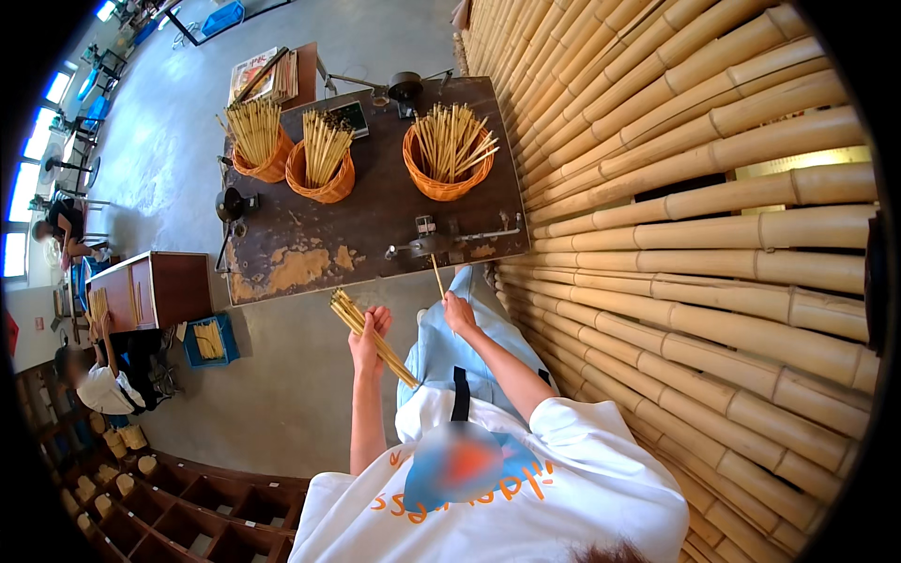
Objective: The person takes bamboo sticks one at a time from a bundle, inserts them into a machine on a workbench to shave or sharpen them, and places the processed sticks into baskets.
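My left hand is closed around a bundle of thin bamboo sticks, held slantwise in front of the table's near edge. In my right hand is a single thin stick; its far end reaches a small dark round device with metal rods, mounted at the table edge. Whether the tip is inside the device cannot be told. Beyond it on the worn brown table stand several orange wicker baskets of sticks: one at the right, one in the middle and one at the left.
A bamboo pole wall borders the table's right side. Similar devices sit at the table's back and left. At far left a co-worker sits by a brown desk, with a blue crate of sticks nearby.
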{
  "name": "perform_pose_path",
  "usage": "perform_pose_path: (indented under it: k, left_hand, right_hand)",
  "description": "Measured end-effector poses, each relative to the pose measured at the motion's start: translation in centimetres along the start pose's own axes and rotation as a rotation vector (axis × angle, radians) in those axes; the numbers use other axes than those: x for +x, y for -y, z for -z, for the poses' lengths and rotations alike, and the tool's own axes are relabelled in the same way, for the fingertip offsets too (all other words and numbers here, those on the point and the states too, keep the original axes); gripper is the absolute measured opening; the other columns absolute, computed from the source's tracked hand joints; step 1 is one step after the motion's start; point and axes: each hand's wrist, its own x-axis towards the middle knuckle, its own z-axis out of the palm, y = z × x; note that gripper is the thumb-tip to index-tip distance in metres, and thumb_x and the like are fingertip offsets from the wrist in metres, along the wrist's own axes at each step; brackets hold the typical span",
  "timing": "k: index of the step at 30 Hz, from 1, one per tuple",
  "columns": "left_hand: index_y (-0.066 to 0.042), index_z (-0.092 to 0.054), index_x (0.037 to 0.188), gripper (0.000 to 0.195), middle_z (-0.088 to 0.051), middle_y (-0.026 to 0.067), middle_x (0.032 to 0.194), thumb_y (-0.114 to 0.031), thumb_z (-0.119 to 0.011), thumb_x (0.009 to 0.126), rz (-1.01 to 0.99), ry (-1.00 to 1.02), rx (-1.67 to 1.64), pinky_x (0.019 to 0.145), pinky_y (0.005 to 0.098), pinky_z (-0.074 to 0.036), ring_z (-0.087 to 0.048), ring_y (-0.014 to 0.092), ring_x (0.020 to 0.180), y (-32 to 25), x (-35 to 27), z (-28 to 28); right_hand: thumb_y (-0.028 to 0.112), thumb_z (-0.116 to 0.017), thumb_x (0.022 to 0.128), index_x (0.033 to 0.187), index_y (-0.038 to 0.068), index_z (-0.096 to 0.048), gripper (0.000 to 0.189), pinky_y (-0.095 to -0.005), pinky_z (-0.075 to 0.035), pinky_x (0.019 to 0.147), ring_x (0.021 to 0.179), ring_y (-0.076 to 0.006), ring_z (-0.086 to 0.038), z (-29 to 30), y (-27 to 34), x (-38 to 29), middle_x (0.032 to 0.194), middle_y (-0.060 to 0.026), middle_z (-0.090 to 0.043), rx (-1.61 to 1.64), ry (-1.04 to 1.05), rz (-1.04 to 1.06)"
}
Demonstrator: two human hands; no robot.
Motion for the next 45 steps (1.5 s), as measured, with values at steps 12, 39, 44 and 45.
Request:
perform_pose_path:
  k: [12, 39, 44, 45]
  left_hand:
    - [0.01, -0.046, 0.121, 0.035, -0.06, 0.0213, 0.114, -0.015, -0.049, 0.098, -0.064, -0.045, -0.016, 0.095, 0.0365, -0.051, -0.062, 0.028, 0.105, -3.4, 3.8, -2.3]
    - [0.009, -0.047, 0.119, 0.033, -0.061, 0.0198, 0.112, -0.016, -0.05, 0.097, 0.003, -0.029, -0.038, 0.094, 0.0358, -0.052, -0.062, 0.027, 0.104, -2.3, 6.4, -4.1]
    - [0.008, -0.047, 0.119, 0.032, -0.061, 0.0195, 0.113, -0.016, -0.049, 0.098, 0.013, -0.013, -0.047, 0.095, 0.0359, -0.051, -0.061, 0.027, 0.105, -2.6, 7.2, -6.0]
    - [0.008, -0.047, 0.119, 0.032, -0.06, 0.0194, 0.114, -0.016, -0.049, 0.098, 0.015, -0.007, -0.037, 0.096, 0.0361, -0.051, -0.061, 0.026, 0.106, -2.6, 7.3, -6.0]
  right_hand:
    - [0.022, -0.048, 0.094, 0.095, 0.005, -0.048, 0.017, -0.0555, -0.044, 0.068, 0.078, -0.0454, -0.059, 0.5, 0.7, -0.4, 0.079, -0.0238, -0.063, 0.03, 0.09, -0.041]
    - [0.021, -0.048, 0.093, 0.096, 0.006, -0.049, 0.016, -0.055, -0.046, 0.069, 0.079, -0.0437, -0.061, 0.0, 0.2, 0.7, 0.079, -0.0235, -0.063, -0.003, 0.137, -0.079]
    - [0.021, -0.045, 0.095, 0.099, 0.005, -0.047, 0.017, -0.0569, -0.046, 0.069, 0.079, -0.0454, -0.06, 0.1, 0.8, 0.3, 0.08, -0.0246, -0.063, 0.044, 0.148, -0.07]
    - [0.021, -0.045, 0.095, 0.099, 0.005, -0.047, 0.016, -0.0572, -0.046, 0.069, 0.079, -0.0457, -0.06, 0.0, 0.8, 0.1, 0.08, -0.0247, -0.063, 0.066, 0.127, -0.068]
